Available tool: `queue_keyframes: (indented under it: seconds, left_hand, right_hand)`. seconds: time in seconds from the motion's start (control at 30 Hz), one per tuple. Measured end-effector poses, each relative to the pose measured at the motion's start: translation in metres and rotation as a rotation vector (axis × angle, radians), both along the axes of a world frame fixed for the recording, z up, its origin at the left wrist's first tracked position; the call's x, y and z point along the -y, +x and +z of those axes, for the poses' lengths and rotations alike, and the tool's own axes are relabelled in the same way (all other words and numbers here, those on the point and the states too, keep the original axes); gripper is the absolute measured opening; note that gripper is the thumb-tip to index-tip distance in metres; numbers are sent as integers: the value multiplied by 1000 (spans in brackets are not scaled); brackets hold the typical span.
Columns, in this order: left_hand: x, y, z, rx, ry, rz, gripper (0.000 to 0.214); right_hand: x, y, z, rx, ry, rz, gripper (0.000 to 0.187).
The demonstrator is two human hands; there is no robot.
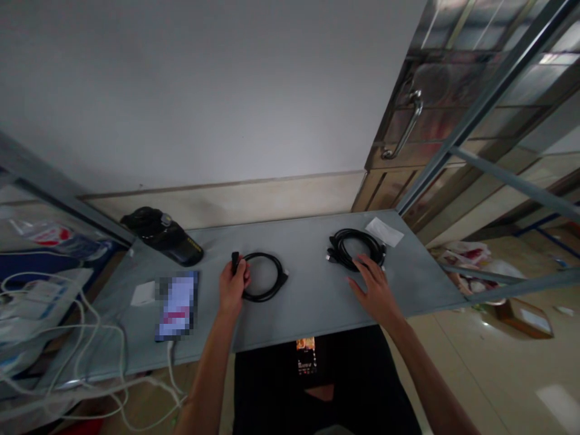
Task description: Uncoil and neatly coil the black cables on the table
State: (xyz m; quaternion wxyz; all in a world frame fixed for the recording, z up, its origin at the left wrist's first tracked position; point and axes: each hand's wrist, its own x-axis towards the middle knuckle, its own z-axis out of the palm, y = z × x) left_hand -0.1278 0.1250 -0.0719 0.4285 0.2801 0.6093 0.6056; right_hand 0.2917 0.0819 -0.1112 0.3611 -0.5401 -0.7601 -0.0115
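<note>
A coiled black cable (265,277) lies on the grey table (308,302) near its middle. My left hand (232,286) is closed around one end of this coil, at its left side. A second, thicker bundle of black cable (356,249) sits further right. My right hand (374,285) rests flat with fingers spread, its fingertips touching the near edge of that bundle.
A black bottle (163,235) lies on its side at the back left. A phone (177,305) and a white paper slip (144,293) lie left of my hand; another slip (384,231) is at the back right. White cables (90,362) hang left. A metal door (435,109) stands right.
</note>
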Motion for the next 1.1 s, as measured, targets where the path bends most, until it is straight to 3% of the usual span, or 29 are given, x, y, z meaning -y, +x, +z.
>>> queue_keyframes:
  seconds: [0.1,0.2,0.3,0.43,0.53,0.67,0.83,0.97,1.1]
  left_hand:
    - [-24,-7,-5,-214,24,60,29]
    - [-30,-13,-13,-460,63,129,31]
    - [-12,-13,-19,-715,115,108,48]
    - [41,-2,-15,-904,218,13,49]
    - [83,6,-8,-923,213,-40,41]
    - [116,13,-5,-831,125,57,25]
    - [113,23,-4,-771,119,54,11]
    - [109,30,-1,-675,118,38,15]
    - [112,29,-5,-768,128,50,11]
  right_hand:
    - [-3,17,-11,41,-34,-34,56]
    - [-3,20,-18,39,-44,-42,49]
    - [-3,19,-18,22,-53,-45,44]
    - [-5,20,-14,12,-71,-49,42]
    - [-5,22,-13,18,-85,-54,41]
    - [-4,22,-12,6,-97,-48,41]
    - [-5,23,-13,-35,-84,-51,40]
    - [-6,23,-13,-52,-75,-53,39]
    - [-6,23,-10,-65,-56,-48,36]
